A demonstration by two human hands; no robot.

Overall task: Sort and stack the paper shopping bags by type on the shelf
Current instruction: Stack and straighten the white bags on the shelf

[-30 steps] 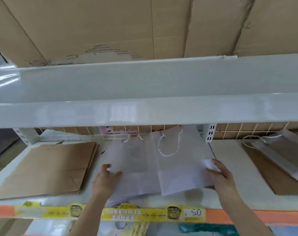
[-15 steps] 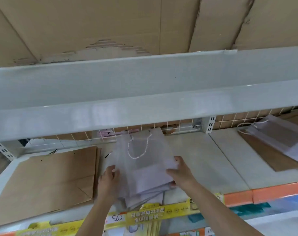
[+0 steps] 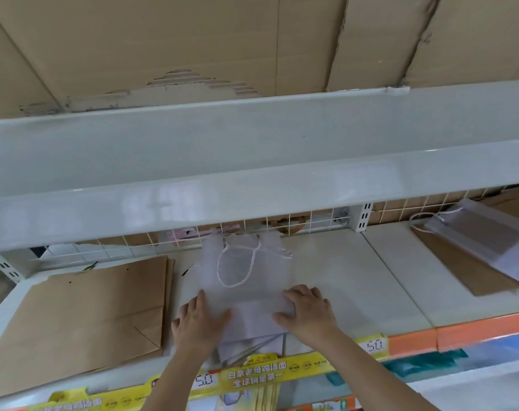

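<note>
White bags (image 3: 246, 280) stacked mid-shelf (image 3: 341, 271) beside brown stack (image 3: 83, 307), pressed flat under left hand (image 3: 197, 324) and right hand (image 3: 307, 311), fingers straight, gripping nothing; mixed pile (image 3: 472, 250) far right apparently unsorted.

White bags (image 3: 246, 280), brown bags (image 3: 83, 315), yellow label strip (image 3: 258, 373)

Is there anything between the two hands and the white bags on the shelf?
Nothing visible. The left hand and the right hand already lie flat on the white bags, one at each side of the stack. The brown bags lie apart, to the left.
</note>
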